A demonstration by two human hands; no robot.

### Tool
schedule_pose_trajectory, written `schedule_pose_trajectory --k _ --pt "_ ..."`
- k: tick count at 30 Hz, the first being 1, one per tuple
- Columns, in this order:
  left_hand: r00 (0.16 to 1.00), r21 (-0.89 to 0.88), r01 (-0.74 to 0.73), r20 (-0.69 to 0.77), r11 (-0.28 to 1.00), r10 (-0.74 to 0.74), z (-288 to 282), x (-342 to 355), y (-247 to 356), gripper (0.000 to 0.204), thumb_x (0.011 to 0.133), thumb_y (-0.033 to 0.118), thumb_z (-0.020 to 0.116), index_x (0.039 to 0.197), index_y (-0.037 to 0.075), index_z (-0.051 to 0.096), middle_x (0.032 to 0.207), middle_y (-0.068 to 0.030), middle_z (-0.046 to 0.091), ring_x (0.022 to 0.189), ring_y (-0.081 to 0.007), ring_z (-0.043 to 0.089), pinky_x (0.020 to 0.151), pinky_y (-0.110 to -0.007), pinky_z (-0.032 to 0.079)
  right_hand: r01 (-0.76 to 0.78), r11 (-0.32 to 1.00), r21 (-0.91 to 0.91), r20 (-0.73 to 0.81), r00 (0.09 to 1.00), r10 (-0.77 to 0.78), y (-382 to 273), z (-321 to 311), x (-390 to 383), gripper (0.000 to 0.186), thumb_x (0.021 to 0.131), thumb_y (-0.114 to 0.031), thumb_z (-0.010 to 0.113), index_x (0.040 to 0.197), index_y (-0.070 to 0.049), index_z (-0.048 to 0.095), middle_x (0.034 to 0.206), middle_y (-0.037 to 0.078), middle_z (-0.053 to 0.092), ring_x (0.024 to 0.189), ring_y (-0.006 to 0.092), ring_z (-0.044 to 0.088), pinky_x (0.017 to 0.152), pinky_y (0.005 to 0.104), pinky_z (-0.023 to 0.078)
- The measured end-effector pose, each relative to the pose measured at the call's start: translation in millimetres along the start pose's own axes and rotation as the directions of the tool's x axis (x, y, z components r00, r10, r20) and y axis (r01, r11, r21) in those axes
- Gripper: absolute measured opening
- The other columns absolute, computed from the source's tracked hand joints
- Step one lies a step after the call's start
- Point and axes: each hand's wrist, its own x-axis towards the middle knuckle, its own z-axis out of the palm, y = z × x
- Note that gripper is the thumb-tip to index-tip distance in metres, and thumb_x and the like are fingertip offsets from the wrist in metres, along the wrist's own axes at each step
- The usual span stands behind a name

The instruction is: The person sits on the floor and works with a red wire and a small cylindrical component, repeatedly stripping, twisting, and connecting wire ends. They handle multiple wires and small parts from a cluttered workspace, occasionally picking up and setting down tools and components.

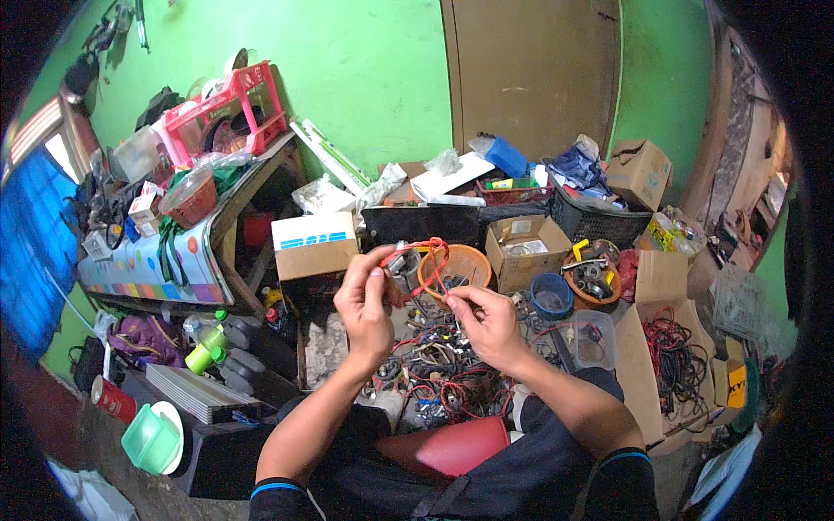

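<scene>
Dark sleeves edged in blue (627, 486) are seen closest, and above them a looped red wire (439, 244) is held up in the air over a heap of wires and small parts (447, 365). One part of the wire is clamped between the thumb and fingers of the left hand (369, 308); its lower part is pinched at the fingertips of the right hand (488, 326). Behind the wire, an orange bowl (484, 267) is partly covered by it. To the right, a blue bowl (567, 301), a clear plastic tub (605, 328) and a brown bowl (605, 300) filled with metal parts are grouped. By the heap's right side, an open cardboard box (641, 404) is filled with black and red cables (673, 360); beside it, a yellow label (737, 383) is marked with bold dark lettering. Farther back, a pale carton (317, 256) is printed with blue lettering, and a dark crate (599, 227) is topped with blue cloth (579, 169) and a brown carton (641, 174). On the left, a red basket (191, 207) is set near the patterned front edge of a table (165, 273), and a pink rack (217, 102) is placed toward its far end.
</scene>
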Motion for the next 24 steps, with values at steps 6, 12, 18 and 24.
schedule_pose_trajectory --k 6,12,18,24 --pt "0.988 0.091 0.035 0.148 0.995 -0.048 16.0 -21.8 -0.4 0.017 0.092 0.007 0.046 0.095 -0.002 0.060 0.067 0.0008 0.046 0.049 -0.0037 0.038 0.043 -0.021 0.029 0.018 0.983 0.182 -0.192 0.981 0.017 -8.8 2.6 1.7 0.032 0.085 -0.006 0.059 0.114 -0.002 0.048 0.072 0.008 0.064 0.062 0.0116 0.060 0.054 0.0234 0.047" --pt "0.960 0.297 -0.132 0.278 0.946 0.047 21.2 -20.6 9.5 0.013 0.085 0.008 0.060 0.079 -0.003 0.063 0.055 -0.0012 0.045 0.049 -0.0052 0.037 0.043 -0.024 0.028 0.103 0.979 -0.177 -0.028 0.994 -0.110 -21.6 -29.5 10.3 0.033 0.077 -0.001 0.063 0.109 -0.001 0.055 0.077 0.009 0.065 0.063 0.0094 0.059 0.056 0.0237 0.046" --pt "0.946 0.335 -0.169 0.318 0.927 0.057 12.7 -6.5 8.5 0.012 0.084 0.008 0.062 0.080 -0.003 0.065 0.055 -0.0023 0.049 0.048 -0.0058 0.039 0.043 -0.024 0.028 -0.039 0.983 0.180 0.183 0.983 0.005 -13.0 -43.4 13.0 0.018 0.081 -0.005 0.063 0.098 -0.002 0.064 0.092 0.008 0.065 0.089 0.0104 0.057 0.074 0.0257 0.046" --pt "0.901 0.326 -0.132 0.433 0.936 -0.024 11.9 -5.7 4.4 0.014 0.084 0.011 0.062 0.085 -0.003 0.067 0.058 -0.0013 0.052 0.049 -0.0043 0.039 0.044 -0.023 0.029 -0.463 0.597 0.655 0.228 0.875 0.427 -17.3 -38.2 11.2 0.026 0.089 -0.019 0.055 0.104 0.002 0.062 0.098 0.006 0.063 0.088 0.0134 0.058 0.080 0.0321 0.046"
